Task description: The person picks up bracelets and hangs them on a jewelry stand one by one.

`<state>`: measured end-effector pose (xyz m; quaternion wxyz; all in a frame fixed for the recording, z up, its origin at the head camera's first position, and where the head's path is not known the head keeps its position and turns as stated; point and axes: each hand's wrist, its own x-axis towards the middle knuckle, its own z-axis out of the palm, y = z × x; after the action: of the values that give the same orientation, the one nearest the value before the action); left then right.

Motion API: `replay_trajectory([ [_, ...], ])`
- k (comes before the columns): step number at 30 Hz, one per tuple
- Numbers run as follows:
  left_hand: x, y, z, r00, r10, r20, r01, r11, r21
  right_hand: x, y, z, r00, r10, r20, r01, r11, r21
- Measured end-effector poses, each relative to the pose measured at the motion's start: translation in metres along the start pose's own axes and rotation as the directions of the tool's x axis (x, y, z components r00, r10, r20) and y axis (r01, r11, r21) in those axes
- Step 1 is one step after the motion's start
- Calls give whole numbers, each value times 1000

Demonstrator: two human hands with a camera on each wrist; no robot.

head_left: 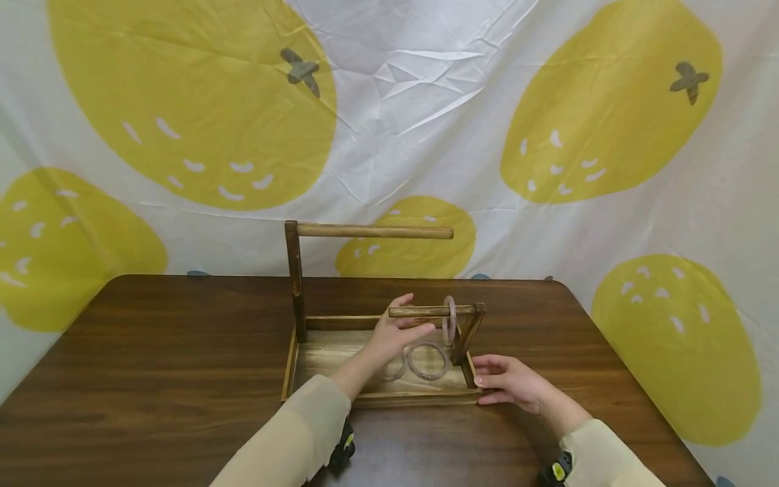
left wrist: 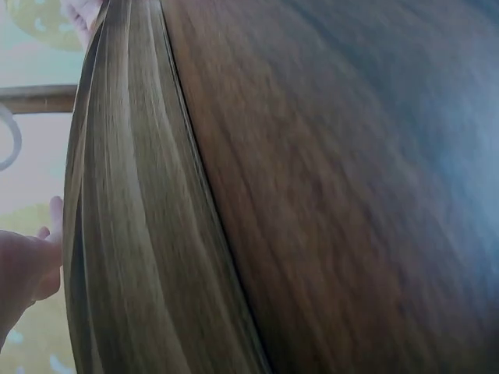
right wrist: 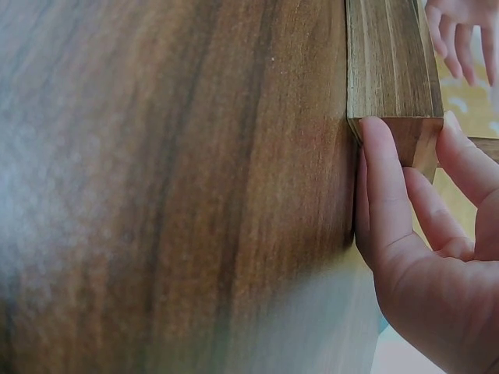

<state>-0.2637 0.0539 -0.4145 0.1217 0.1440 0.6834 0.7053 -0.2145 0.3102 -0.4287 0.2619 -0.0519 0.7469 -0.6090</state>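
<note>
Three rings are on the wooden rack (head_left: 420, 400), which stands on the dark table (head_left: 152, 358). In the head view we see the rack's long axis run left to right; its short bar (head_left: 420, 312) points left, its tall bar (head_left: 374, 231) right. One ring (head_left: 452, 314) hangs near the short bar's post, almost edge-on to us; another ring (head_left: 428, 378) and a partly hidden third ring (head_left: 403, 368) sit in the tray. The left hand (head_left: 388, 339) reaches up beside the bar's free end, fingers spread, grasping nothing; the right hand (head_left: 514, 384) grips the near right corner. The rings look pale and translucent. In the left wrist view, we see streaked brown wood beside the left hand's loose fingers. In the right wrist view, the right hand's fingers clasp the rack's corner.
</note>
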Motion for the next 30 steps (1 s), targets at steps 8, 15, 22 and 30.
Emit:
replay_trajectory([
  [8, -3, 1, -14, 1000, 19, -14, -17, 994, 105, 0, 1, 0, 1000, 5, 1, -5, 1000, 10],
  [15, -6, 1, -24, 999, 50, -7, -48, 980, 194, 1, 1, -1, 1000, 7, -5, -7, 1000, 13],
  [22, -10, 0, -31, 998, 53, 24, -59, 936, 347, 1, 1, 0, 1000, -3, 1, 3, 1000, 15],
  [30, -16, -3, -39, 989, 30, 142, -115, 762, 638, 0, 0, 1, 1000, -2, 4, 2, 1000, 12],
])
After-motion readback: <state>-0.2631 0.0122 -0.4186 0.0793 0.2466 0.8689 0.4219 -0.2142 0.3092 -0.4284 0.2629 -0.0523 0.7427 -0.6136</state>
